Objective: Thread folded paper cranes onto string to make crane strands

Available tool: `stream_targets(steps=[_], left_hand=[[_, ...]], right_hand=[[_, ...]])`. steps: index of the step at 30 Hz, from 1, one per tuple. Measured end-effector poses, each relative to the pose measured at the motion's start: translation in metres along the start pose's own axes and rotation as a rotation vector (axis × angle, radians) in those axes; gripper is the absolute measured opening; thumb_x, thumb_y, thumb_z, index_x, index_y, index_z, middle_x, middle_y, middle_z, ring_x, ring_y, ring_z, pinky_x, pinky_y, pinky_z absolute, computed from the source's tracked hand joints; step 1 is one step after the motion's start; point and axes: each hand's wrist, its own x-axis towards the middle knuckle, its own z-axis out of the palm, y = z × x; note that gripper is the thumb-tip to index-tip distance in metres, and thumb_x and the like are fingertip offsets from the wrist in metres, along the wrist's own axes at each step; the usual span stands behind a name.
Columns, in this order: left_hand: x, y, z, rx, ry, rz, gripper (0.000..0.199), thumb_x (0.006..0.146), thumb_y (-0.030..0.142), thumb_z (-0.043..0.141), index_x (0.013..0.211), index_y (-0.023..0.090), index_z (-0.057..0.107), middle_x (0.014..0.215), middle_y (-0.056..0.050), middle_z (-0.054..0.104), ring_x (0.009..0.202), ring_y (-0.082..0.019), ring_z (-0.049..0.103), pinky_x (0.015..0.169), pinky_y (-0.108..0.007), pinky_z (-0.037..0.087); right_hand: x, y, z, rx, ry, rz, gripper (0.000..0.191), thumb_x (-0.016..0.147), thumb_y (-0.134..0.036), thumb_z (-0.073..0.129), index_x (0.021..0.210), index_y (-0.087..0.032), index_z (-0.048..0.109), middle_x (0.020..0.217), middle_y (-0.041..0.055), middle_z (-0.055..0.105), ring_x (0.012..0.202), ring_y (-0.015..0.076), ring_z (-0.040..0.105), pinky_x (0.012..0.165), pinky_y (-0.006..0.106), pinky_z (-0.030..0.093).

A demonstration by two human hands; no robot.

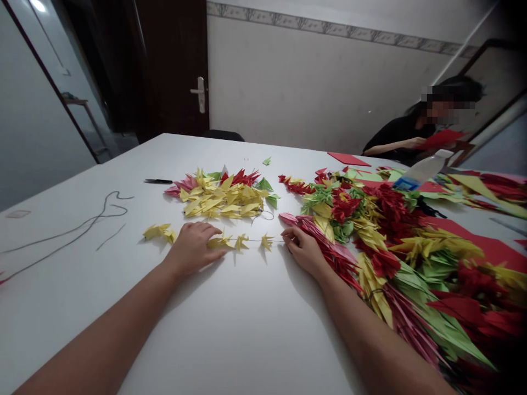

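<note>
Yellow folded paper cranes [241, 242] are strung on a thin thread [254, 240] that runs between my hands, just above the white table. My left hand [193, 246] curls around part of the row, with cranes showing on both sides of it. At the other end, my right hand [302, 247] pinches the thread between thumb and fingers. Behind the thread lies a pile of loose yellow cranes [230, 200], with red, pink and green ones around its back. A loop of thread [263, 216] sticks out from the pile's right side.
Bundles of strung cranes [374, 230] crowd the right side. A plastic bottle [422, 170] stands tilted-looking behind them. Dark cords [94, 219] lie at left, near a black-handled tool [158, 181]. Across the table, a person [411, 126] holds red paper [442, 140].
</note>
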Motion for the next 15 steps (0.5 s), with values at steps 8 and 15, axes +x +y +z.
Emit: stream_targets(steps=[8, 15], left_hand=[[0.014, 0.015, 0.012, 0.137, -0.044, 0.061, 0.033, 0.082, 0.039, 0.053, 0.104, 0.015, 0.059, 0.101, -0.01, 0.064, 0.1, -0.024, 0.053, 0.091, -0.04, 0.028], [0.018, 0.02, 0.013, 0.057, -0.091, 0.081, 0.042, 0.083, 0.027, 0.052, 0.123, 0.017, 0.046, 0.104, -0.008, 0.062, 0.098, -0.022, 0.054, 0.089, -0.037, 0.033]], right_hand=[[0.0, 0.003, -0.001, 0.011, -0.009, -0.046, 0.024, 0.074, -0.034, 0.045, 0.084, -0.015, 0.056, 0.072, 0.0029, 0.056, 0.059, 0.0118, 0.046, 0.056, 0.022, 0.035], [-0.001, 0.0, -0.001, 0.008, 0.01, -0.037, 0.022, 0.074, -0.03, 0.044, 0.083, -0.015, 0.056, 0.072, 0.0027, 0.056, 0.059, 0.0117, 0.046, 0.056, 0.022, 0.035]])
